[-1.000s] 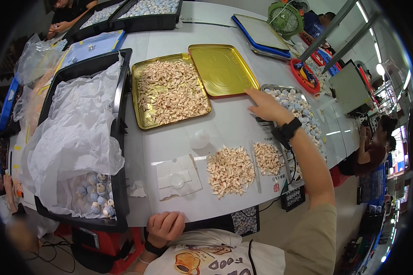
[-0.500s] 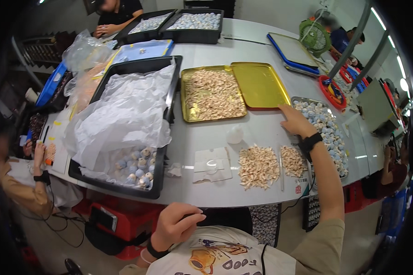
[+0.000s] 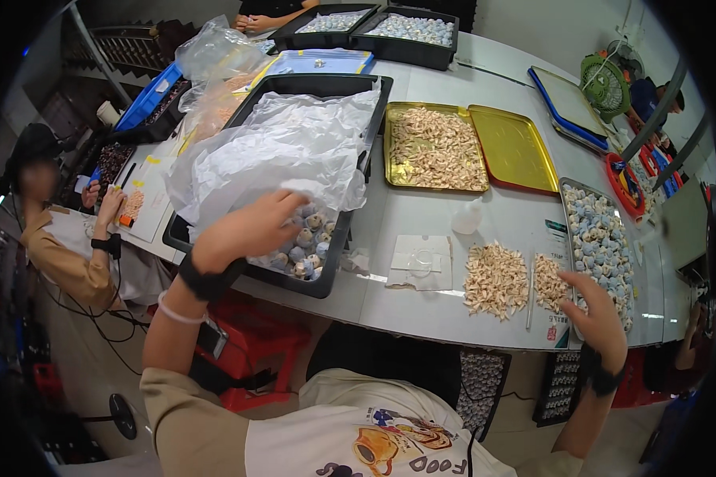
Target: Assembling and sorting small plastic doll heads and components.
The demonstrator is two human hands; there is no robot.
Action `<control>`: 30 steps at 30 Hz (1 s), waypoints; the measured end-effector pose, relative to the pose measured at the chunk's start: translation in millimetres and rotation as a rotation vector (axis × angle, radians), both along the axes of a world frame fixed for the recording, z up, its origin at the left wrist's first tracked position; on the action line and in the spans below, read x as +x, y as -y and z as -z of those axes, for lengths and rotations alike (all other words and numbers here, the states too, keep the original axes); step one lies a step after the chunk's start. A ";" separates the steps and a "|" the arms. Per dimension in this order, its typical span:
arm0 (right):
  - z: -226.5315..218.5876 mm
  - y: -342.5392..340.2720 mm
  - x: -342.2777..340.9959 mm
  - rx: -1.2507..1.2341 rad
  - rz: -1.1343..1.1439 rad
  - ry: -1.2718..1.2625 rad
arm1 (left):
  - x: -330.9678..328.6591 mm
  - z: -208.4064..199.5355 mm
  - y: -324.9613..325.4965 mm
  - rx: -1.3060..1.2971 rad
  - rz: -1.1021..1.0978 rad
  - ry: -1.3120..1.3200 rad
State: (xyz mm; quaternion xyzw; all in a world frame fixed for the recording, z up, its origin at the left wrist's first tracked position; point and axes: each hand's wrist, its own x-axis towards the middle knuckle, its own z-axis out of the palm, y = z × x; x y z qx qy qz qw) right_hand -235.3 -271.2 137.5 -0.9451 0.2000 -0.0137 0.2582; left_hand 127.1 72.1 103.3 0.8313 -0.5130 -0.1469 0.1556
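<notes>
My left hand (image 3: 254,226) is over the near end of a black tray (image 3: 324,278), beside crumpled white paper (image 3: 274,151) and above round pale-blue and cream pieces (image 3: 304,253). Its fingers are stretched out and slightly blurred, with nothing seen in them. My right hand (image 3: 598,319) is open at the table's right side, thumb and forefinger apart. It lies between a small pile of cream chips (image 3: 549,282) and a metal tray (image 3: 599,238) full of similar blue and cream pieces. A larger chip pile (image 3: 495,280) and a thin stick (image 3: 531,288) lie to its left.
Farther back are a gold tin (image 3: 437,149) of chips and its gold lid (image 3: 515,149). A white card (image 3: 420,262) and a translucent bottle (image 3: 467,217) lie in the middle. Another person (image 3: 75,254) works at the left. Red stools (image 3: 250,342) stand below the table.
My left hand has risen from my lap to the black tray. My right hand has come back from the gold lid to the small chip pile. The view has shifted left.
</notes>
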 end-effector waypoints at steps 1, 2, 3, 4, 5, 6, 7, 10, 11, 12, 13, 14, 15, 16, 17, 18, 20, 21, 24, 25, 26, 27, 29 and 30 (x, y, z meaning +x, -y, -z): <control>-3.8 -14.0 -14.0 -0.004 0.044 0.029 | 1.0 -0.4 14.4 -0.043 -0.001 0.073; -5.8 -27.5 -25.1 0.024 0.062 0.042 | 2.4 -5.5 25.7 -0.044 0.000 0.073; -4.1 -38.2 -36.5 0.052 0.083 0.055 | 3.5 -9.9 41.0 0.099 -0.036 0.007; -0.7 -49.2 -44.3 0.116 0.118 0.069 | 3.1 -12.6 48.1 0.246 -0.085 -0.060; 5.1 -56.4 -49.9 0.167 0.114 0.101 | 4.1 -7.8 51.4 0.250 -0.094 -0.059; 9.9 -63.7 -54.9 0.204 0.123 0.120 | 6.2 -0.1 54.0 0.298 0.023 0.023; 12.6 -72.1 -61.5 0.236 0.146 0.137 | 6.6 3.5 59.5 0.342 0.155 0.101; 42.6 -84.6 -67.1 0.317 0.222 0.222 | 1.3 -0.1 63.2 0.449 0.090 0.080; 48.7 -87.2 -65.7 0.324 0.212 0.224 | 3.7 2.8 61.4 0.454 0.081 0.082; 51.7 -91.1 -65.7 0.327 0.231 0.219 | 6.1 6.6 61.6 0.420 0.125 0.085; 54.9 -94.3 -66.3 0.330 0.251 0.215 | 7.9 8.0 61.7 0.385 0.171 0.089; 59.4 -96.8 -67.6 0.368 0.270 0.242 | 9.8 7.5 62.4 0.387 0.168 0.090; 62.7 -98.5 -68.1 0.370 0.269 0.244 | 10.2 4.9 65.0 0.403 0.162 0.039; 65.4 -100.1 -68.5 0.361 0.285 0.258 | 9.8 3.2 66.3 0.418 0.156 -0.013; 66.8 -101.5 -68.9 0.353 0.302 0.271 | 8.8 2.5 66.1 0.419 0.155 -0.011; 67.2 -102.5 -68.9 0.352 0.304 0.274 | 8.8 2.1 67.3 0.434 0.162 -0.023; 67.7 -104.0 -68.4 0.326 0.332 0.281 | 10.1 0.9 68.4 0.448 0.171 -0.033; 67.9 -104.0 -69.7 0.326 0.334 0.280 | 10.6 0.9 67.6 0.488 0.148 -0.040; 70.1 -103.2 -73.3 0.323 0.362 0.265 | 13.8 4.1 58.9 0.534 0.105 -0.070; 71.5 -103.2 -74.7 0.311 0.361 0.266 | 13.1 4.1 56.3 0.539 0.084 -0.092; 72.9 -103.5 -74.8 0.300 0.358 0.267 | 11.9 2.1 53.9 0.541 0.083 -0.092; 75.2 -103.6 -74.0 0.301 0.360 0.267 | 3.0 -10.0 54.6 0.568 0.026 -0.164; 80.2 -104.0 -71.9 0.295 0.341 0.280 | -3.1 -15.9 53.6 0.596 -0.030 -0.234; 80.6 -104.6 -70.3 0.296 0.340 0.281 | -3.8 -16.5 51.1 0.597 -0.023 -0.245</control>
